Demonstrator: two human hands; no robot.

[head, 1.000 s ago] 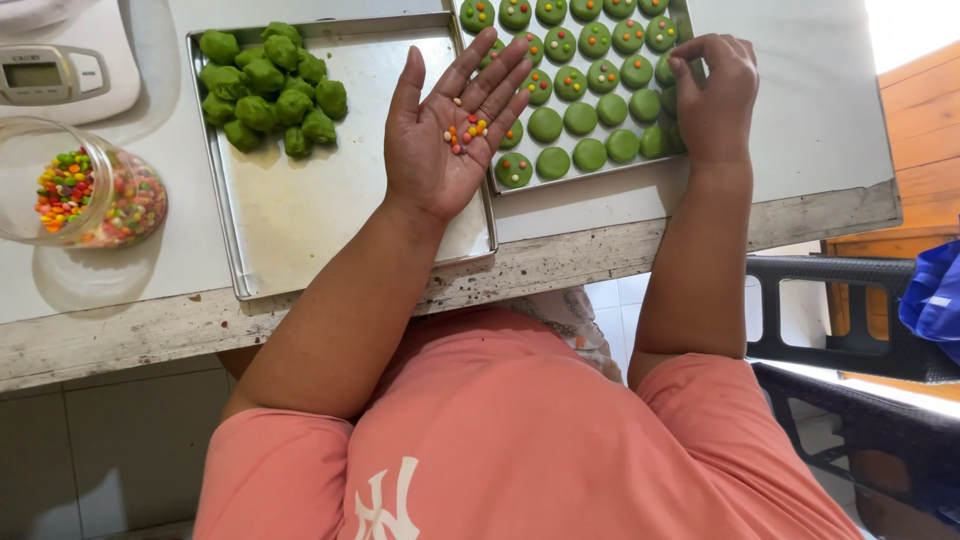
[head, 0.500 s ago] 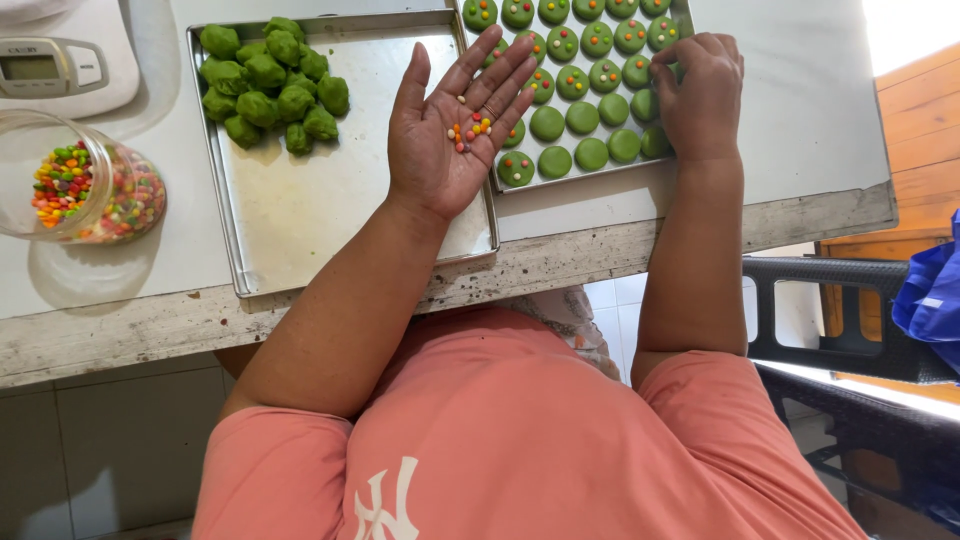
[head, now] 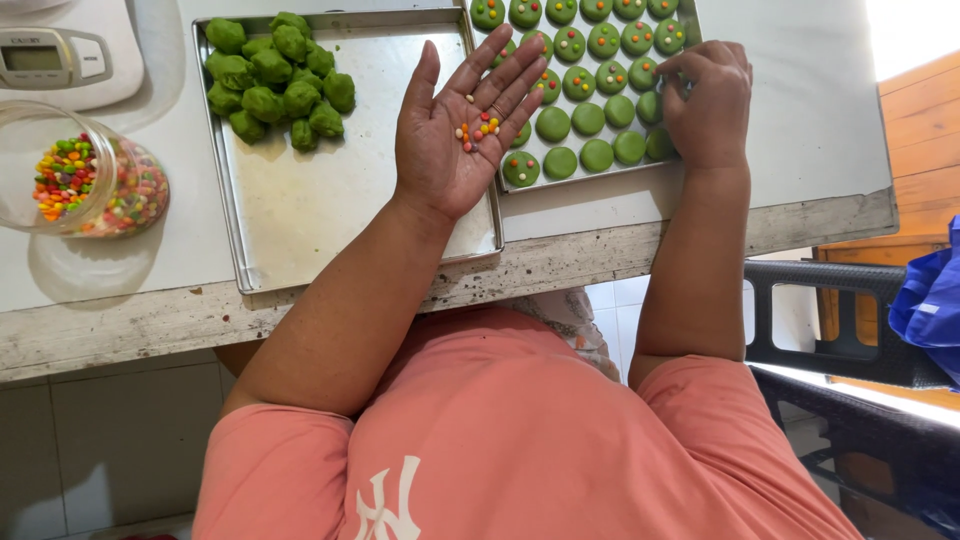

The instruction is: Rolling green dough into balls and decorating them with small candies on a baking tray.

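Head view: the left hand [head: 455, 140] lies palm up, fingers spread and pointing away — small coloured candies [head: 477, 129] rest in its palm, above a metal tray [head: 340, 215]. The right hand [head: 708, 100], fingers curled together, presses a green cookie [head: 659, 145] on the second tray [head: 640, 175].

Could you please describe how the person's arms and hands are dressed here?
Both arms are bare from short salmon-pink T-shirt sleeves down. The left hand and right hand wear no gloves. No watch or bracelet shows on either wrist.
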